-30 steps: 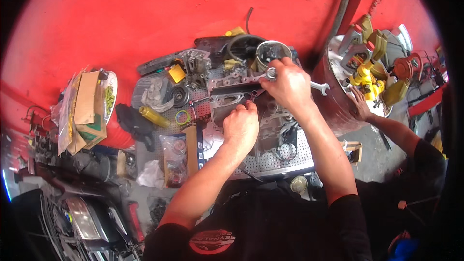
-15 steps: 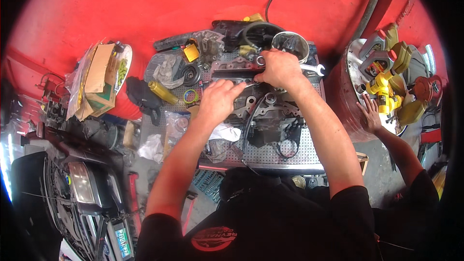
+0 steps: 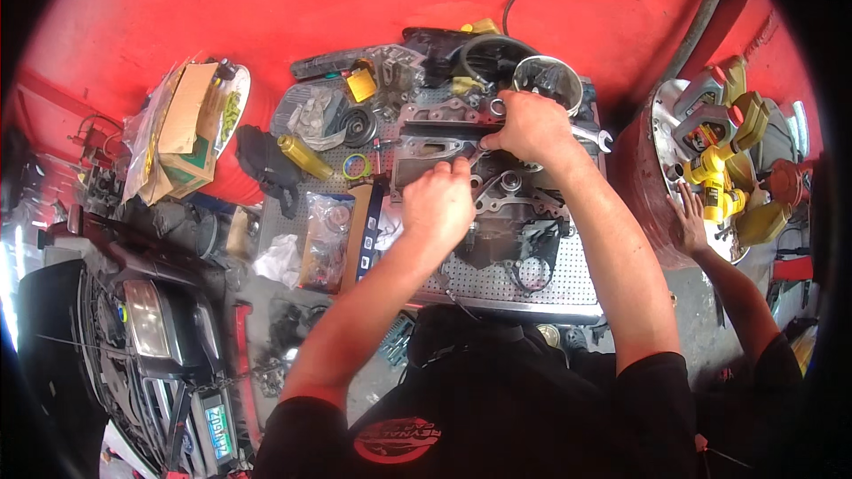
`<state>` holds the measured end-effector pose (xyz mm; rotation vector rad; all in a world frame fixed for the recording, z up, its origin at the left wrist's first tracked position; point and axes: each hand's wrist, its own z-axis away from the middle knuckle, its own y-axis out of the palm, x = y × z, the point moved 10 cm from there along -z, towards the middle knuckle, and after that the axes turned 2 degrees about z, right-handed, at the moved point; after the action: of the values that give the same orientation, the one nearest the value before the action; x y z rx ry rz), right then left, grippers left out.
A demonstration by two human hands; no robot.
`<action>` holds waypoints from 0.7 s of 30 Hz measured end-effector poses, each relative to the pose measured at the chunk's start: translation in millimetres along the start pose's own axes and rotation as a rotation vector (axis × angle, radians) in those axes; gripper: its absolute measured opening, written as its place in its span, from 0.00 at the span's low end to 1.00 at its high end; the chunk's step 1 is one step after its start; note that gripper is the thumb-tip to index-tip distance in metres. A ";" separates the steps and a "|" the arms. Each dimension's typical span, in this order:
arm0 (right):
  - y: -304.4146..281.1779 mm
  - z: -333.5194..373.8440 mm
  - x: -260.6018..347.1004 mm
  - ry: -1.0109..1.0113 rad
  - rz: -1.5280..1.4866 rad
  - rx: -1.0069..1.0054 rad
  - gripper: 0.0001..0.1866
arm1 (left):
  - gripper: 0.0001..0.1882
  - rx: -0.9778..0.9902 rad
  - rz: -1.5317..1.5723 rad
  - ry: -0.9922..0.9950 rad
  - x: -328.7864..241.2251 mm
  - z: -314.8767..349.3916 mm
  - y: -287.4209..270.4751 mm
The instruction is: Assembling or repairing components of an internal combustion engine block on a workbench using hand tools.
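My right hand (image 3: 535, 130) is closed around a combination wrench (image 3: 590, 135), whose open end sticks out to the right of my palm. Its ring end (image 3: 497, 107) shows beyond my fingers on the left. The thumb presses down toward the metal engine part (image 3: 417, 164) on the bench. Lower and to the left, my left hand (image 3: 439, 200) is curled, its fingertips at the same part close to my right thumb. Whatever those fingertips pinch is hidden. A dark casting with a round boss (image 3: 510, 181) lies just nearer to me.
The perforated metal bench (image 3: 568, 288) also holds a metal pot (image 3: 568, 93), a pulley (image 3: 358, 124), a yellow bottle (image 3: 303, 157) and an open carton (image 3: 362, 231). At right, another person's hand (image 3: 688, 222) rests by a drum (image 3: 643, 168) bearing oil bottles (image 3: 706, 164). A car front (image 3: 146, 328) stands left.
My left hand has shifted right and curled tighter, uncovering the carton. My right hand stays over the engine part with the wrench. The whole view has moved slightly.
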<state>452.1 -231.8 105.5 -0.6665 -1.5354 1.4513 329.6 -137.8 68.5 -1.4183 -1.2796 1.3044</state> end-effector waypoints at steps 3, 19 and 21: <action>-0.9 2.0 -1.4 0.009 -0.005 0.001 0.39 | 0.15 -0.020 0.104 0.166 14.6 -10.5 -5.5; -5.1 6.8 -7.4 0.038 -0.051 -0.182 0.36 | 0.16 -0.160 0.218 0.229 30.6 -7.7 -13.5; -14.6 11.9 -3.0 -0.028 -0.037 -0.371 0.27 | 0.18 -0.120 0.294 0.163 30.5 -5.4 -10.0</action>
<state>445.9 -242.6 119.9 -0.8309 -1.8504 1.1611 332.0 -105.8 73.8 -1.8121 -1.0853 1.2858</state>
